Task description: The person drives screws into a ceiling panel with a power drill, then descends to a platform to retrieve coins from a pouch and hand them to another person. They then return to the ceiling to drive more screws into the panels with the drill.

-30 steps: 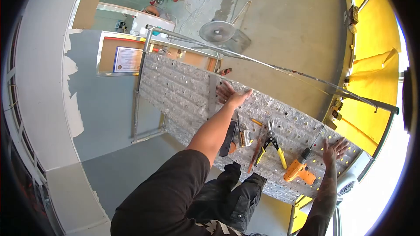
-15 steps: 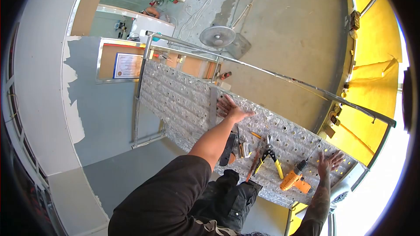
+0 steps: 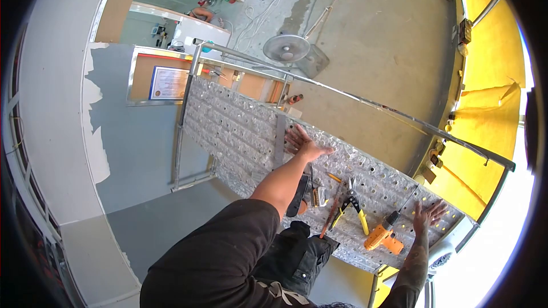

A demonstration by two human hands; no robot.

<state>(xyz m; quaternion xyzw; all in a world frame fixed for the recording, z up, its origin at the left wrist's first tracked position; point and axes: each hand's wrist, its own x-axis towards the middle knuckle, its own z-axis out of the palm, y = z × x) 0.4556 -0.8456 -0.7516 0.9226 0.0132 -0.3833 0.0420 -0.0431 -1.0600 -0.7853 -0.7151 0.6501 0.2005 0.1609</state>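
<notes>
My left hand [image 3: 306,145] lies with fingers spread on the perforated metal scaffold platform [image 3: 228,122], beside a flat grey strip [image 3: 279,140]. Further right, my right hand [image 3: 428,217] rests on the same platform, its fingers apart and nothing held. Just left of that hand lies an orange drill [image 3: 383,238] with a long bit. Between the two hands are yellow-handled snips [image 3: 351,208], slightly open, and a pencil-like orange stick [image 3: 334,177]. A black item [image 3: 298,195] and a small metal-and-yellow tool [image 3: 318,196] lie below my left forearm.
A metal guard rail [image 3: 342,92] runs along the platform's far edge. Below on the concrete floor stands a round fan-like disc [image 3: 286,49] near loose cables. Yellow sheeting [image 3: 491,114] hangs at the right. A framed paper [image 3: 169,83] is at the left. Part of another person [image 3: 201,13] shows beyond.
The view has shifted very slightly. Both hands stay in the same places on the platform.
</notes>
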